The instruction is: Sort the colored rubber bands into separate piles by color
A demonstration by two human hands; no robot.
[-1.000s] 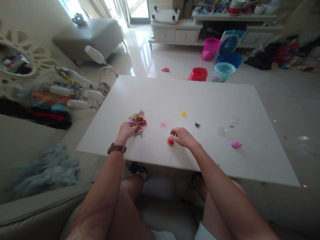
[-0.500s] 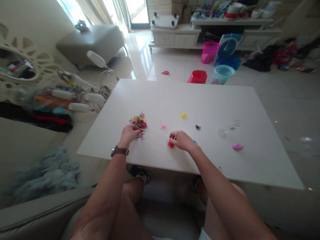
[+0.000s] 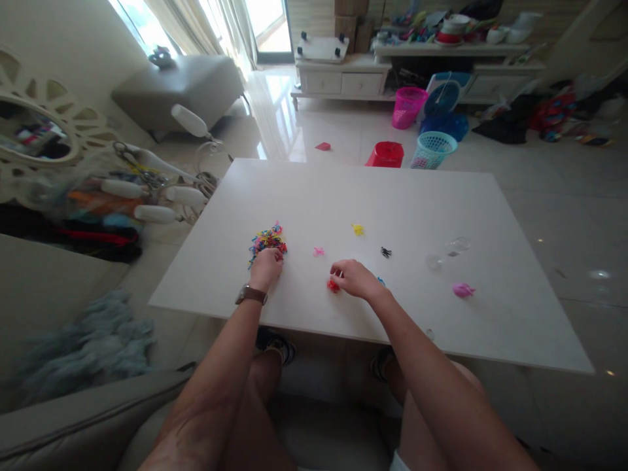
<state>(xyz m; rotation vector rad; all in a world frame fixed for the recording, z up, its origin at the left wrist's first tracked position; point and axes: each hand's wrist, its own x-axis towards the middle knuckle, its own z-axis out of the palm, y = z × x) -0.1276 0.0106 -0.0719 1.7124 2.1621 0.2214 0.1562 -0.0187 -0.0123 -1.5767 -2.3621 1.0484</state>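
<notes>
A heap of small multicoloured rubber bands (image 3: 265, 237) lies on the white table (image 3: 402, 196). My left hand (image 3: 265, 267), with a brown watch on the wrist, rests curled at the near edge of the heap, fingertips in the bands. My right hand (image 3: 354, 278) is closed in a pinch right beside a small red cluster (image 3: 333, 286). Sorted little clusters lie apart: pink (image 3: 318, 251), yellow (image 3: 358, 229), black (image 3: 385, 252), a bit of blue (image 3: 381, 281) behind my right hand, and a larger pink one (image 3: 463, 290).
A clear plastic bag or container (image 3: 447, 251) lies right of the black cluster. Beyond the table stand a red bin (image 3: 385, 155), a teal basket (image 3: 433, 149) and a pink basket (image 3: 408, 106). A grey sofa (image 3: 59, 418) is at my left.
My left hand has shifted right and nearer along the heap's edge. My right hand stays by the red cluster. The camera has tilted slightly.
</notes>
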